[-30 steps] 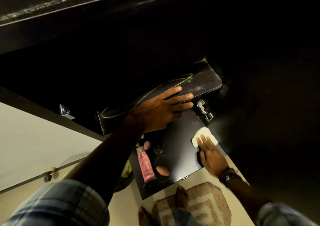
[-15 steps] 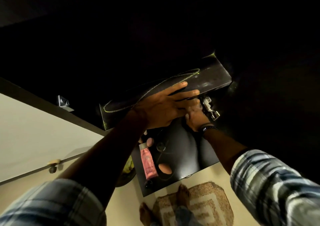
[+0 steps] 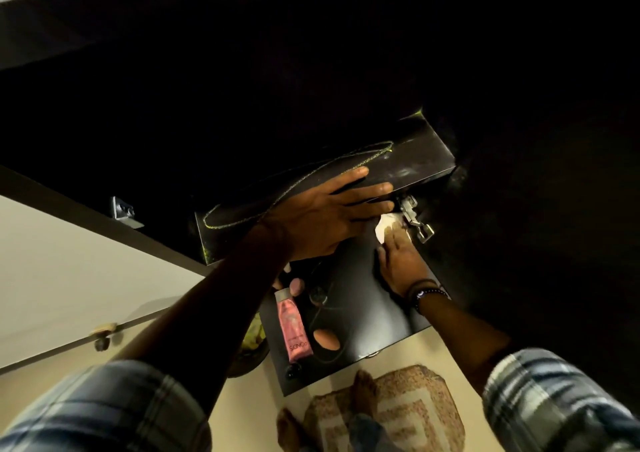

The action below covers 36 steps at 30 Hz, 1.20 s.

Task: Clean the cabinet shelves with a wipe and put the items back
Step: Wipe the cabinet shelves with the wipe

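Note:
My left hand (image 3: 329, 216) lies flat with straight fingers on the front edge of the upper dark shelf (image 3: 415, 161), where a thin yellow-green cord (image 3: 298, 181) loops. Below it, my right hand (image 3: 398, 261) presses a white wipe (image 3: 384, 228) onto the lower dark shelf (image 3: 363, 313), with fingers straight, close to the metal hinge (image 3: 414, 216). On the lower shelf's left part lie a pink tube (image 3: 292, 327), an orange egg-shaped sponge (image 3: 325, 341), a pink sponge (image 3: 296, 285) and a dark round item (image 3: 318, 294).
The open white cabinet door (image 3: 69, 278) with a small knob (image 3: 102, 334) stands at the left. A patterned mat (image 3: 415, 413) and bare feet are on the pale floor below. The cabinet's inside is very dark.
My right hand slid the wipe from the shelf's front right up to the back by the hinge, then drew slightly back so the wipe shows again. My left hand stayed on the upper shelf.

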{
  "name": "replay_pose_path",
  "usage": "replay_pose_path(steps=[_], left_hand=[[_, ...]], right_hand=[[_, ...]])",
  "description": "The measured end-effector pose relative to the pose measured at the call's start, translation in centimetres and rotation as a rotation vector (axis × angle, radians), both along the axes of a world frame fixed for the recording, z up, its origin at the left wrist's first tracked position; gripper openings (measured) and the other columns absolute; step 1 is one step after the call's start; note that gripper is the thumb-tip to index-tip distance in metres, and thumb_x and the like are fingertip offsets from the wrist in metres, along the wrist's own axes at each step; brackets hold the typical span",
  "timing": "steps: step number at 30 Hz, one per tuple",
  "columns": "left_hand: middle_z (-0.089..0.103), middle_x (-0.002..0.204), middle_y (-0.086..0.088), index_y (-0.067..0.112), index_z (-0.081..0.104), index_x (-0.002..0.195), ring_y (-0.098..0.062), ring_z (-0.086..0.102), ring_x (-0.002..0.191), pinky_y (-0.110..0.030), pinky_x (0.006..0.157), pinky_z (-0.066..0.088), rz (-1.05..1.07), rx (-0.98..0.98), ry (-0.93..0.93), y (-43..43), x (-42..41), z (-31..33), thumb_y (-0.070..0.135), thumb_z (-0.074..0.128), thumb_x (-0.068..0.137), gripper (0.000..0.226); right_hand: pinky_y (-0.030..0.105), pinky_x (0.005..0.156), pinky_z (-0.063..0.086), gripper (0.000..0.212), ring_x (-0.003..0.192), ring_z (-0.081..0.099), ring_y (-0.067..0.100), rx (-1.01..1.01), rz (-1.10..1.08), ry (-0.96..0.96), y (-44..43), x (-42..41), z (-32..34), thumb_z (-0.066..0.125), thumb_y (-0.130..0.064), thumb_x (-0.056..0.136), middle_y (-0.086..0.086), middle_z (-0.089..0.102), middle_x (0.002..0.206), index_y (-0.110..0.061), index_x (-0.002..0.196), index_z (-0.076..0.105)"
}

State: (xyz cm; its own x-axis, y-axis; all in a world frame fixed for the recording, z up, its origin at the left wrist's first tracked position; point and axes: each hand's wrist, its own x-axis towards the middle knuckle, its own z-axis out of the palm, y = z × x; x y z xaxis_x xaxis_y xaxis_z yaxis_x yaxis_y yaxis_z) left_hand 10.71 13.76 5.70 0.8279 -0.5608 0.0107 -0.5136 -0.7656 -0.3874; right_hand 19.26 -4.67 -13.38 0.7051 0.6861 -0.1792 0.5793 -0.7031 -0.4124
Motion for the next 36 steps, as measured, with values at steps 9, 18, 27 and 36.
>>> replay_pose_path(steps=[9,18,27,36], left_hand=[[0.03,0.153,-0.001,0.023,0.06,0.12,-0.027,0.012,0.145,-0.051,0.117,0.004,0.014,0.034,0.04,-0.3,-0.2,0.6,0.028,0.034,0.08,0.048],[0.032,0.152,0.001,0.023,0.061,0.119,-0.026,0.017,0.144,-0.052,0.117,0.004,0.004,0.052,-0.024,-0.1,0.0,0.3,0.03,0.053,0.079,0.041],[0.026,0.155,0.001,0.023,0.057,0.124,-0.027,0.009,0.145,-0.052,0.117,0.003,0.01,0.057,0.021,0.0,0.0,0.4,0.028,0.046,0.082,0.044],[0.02,0.156,0.003,0.023,0.055,0.127,-0.026,0.004,0.146,-0.051,0.115,-0.004,0.041,0.057,0.09,0.1,0.0,0.6,0.026,0.048,0.081,0.047]], right_hand=[[0.044,0.113,0.031,0.054,0.134,0.037,0.037,-0.053,0.23,0.065,2.9,-0.1,-0.1,0.029,-0.036,0.094,0.017,0.039,0.146,-0.012,0.142,0.038],[0.049,0.113,0.033,0.048,0.141,0.031,0.033,0.007,0.298,0.014,-1.9,-2.4,-1.6,0.032,-0.028,0.097,0.014,0.037,0.15,-0.013,0.143,0.04],[0.043,0.119,0.022,0.053,0.146,0.019,0.027,0.02,0.418,0.047,-2.5,-7.4,-2.0,0.041,-0.019,0.095,0.007,0.026,0.156,-0.015,0.147,0.032],[0.038,0.113,0.034,0.055,0.143,0.027,0.021,0.0,0.114,0.063,-11.7,-3.0,-1.9,0.025,-0.032,0.092,0.007,0.033,0.153,-0.02,0.144,0.037]])
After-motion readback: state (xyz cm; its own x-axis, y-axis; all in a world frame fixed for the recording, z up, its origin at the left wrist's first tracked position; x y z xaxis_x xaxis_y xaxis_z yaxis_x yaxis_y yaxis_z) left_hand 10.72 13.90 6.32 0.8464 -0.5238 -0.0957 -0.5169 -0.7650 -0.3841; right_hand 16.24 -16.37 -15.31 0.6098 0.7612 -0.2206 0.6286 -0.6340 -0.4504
